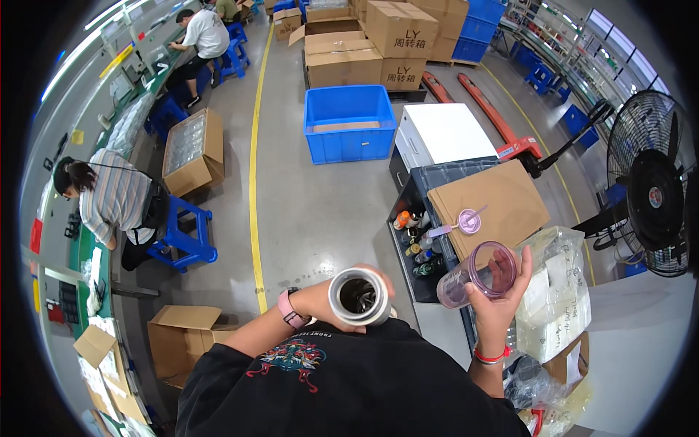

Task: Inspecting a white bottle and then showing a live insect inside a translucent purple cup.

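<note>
Head view. Nearest: black T-shirt (364,386) of the wearer. Just beyond it, near centre, the left hand (322,301) is wrapped round a pale-rimmed cup (362,318), mouth facing up; the interior is dark, contents unclear. To the right, the right hand (499,309) holds a translucent pink tumbler (456,284), tilted, thumb on the near side and fingers spread round the far side; whether any fingertip sits inside the mouth, cannot tell.

Far of the tumbler, a lavender straw lid (470,221) lies on a flat cardboard sheet (510,197).

Handling (judged): tumbler probably light, stiff plastic, smooth enough to slip, liable to scratch or crack if dropped; best held round the wall below the rim. Cup likely rigid and heavier; take it round the body, keeping fingers off the lip.
</note>
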The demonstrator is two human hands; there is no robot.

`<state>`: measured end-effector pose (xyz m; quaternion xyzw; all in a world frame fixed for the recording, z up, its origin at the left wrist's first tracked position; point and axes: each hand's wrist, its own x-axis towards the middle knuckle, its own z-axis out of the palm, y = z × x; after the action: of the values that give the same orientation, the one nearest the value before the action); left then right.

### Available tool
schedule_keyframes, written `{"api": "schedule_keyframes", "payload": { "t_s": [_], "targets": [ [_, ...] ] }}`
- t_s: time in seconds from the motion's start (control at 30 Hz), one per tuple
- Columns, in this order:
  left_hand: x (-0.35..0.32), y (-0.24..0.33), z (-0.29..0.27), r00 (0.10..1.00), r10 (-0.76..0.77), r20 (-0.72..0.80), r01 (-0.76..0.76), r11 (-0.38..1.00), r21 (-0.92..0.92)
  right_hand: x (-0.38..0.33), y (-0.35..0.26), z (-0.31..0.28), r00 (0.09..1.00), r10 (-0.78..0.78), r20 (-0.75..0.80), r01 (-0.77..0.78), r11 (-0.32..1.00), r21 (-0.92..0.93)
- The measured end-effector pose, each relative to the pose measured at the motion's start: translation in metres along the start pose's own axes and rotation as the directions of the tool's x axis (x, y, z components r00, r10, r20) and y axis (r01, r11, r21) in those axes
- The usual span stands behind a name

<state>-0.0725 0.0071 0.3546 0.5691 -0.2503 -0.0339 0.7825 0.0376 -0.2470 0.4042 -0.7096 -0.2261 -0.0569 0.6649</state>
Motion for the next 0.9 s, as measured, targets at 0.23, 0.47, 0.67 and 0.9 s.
{"api": "schedule_keyframes", "payload": {
  "t_s": [0.23, 0.47, 0.67, 0.9],
  "targets": [
    [0.015, -0.002, -0.022, 0.992, 0.116, 0.054, -0.128, 0.920, 0.370, 0.000, 0.004, -0.001, 1.000, 0.000, -0.016, 0.000, 1.000, 0.013],
    [0.034, 0.008, -0.027, 0.988, 0.048, 0.147, -0.108, 0.893, 0.436, -0.001, 0.004, -0.003, 0.999, 0.001, -0.050, -0.002, 1.000, -0.009],
    [0.044, 0.011, -0.032, 0.990, 0.030, 0.139, -0.091, 0.885, 0.456, -0.005, 0.003, -0.009, 0.997, 0.006, -0.071, -0.006, 1.000, -0.010],
    [0.055, 0.036, -0.037, 0.983, 0.104, 0.153, -0.176, 0.776, 0.606, -0.010, 0.000, -0.012, 0.996, 0.013, -0.084, -0.014, 1.000, -0.018]
  ]
}}
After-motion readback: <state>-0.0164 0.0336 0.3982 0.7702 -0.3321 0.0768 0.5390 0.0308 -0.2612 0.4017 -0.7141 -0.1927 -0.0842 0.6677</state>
